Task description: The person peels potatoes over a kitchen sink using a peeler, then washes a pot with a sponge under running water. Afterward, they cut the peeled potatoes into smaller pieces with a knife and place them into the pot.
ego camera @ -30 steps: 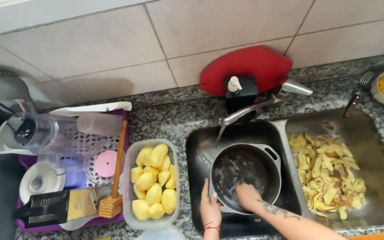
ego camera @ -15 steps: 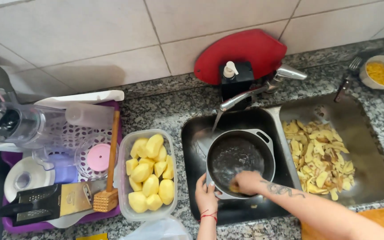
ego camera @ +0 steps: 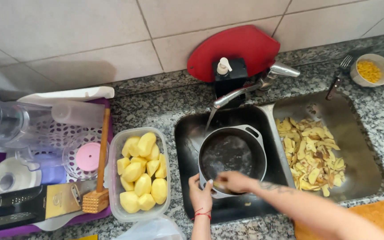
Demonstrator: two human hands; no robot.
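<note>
The left hand (ego camera: pixel 199 192) is clamped on the near rim of the dark round metal pot (ego camera: pixel 232 158) in the sink (water running in). The right hand (ego camera: pixel 233 181), fingers curled on something yellowish, presses inside it. Left of both hands: 1 clear plastic tub of peeled potatoes (ego camera: pixel 141 173).

A home kitchen: a steel double sink (ego camera: pixel 365 178) and faucet (ego camera: pixel 245 91) lie just ahead of the hands, peeled potatoes (ego camera: pixel 142 178) to their left, tiled wall (ego camera: pixel 112 31) beyond.

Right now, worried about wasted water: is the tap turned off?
No, a stream runs from the faucet toward the dark pot in the sink.
</note>
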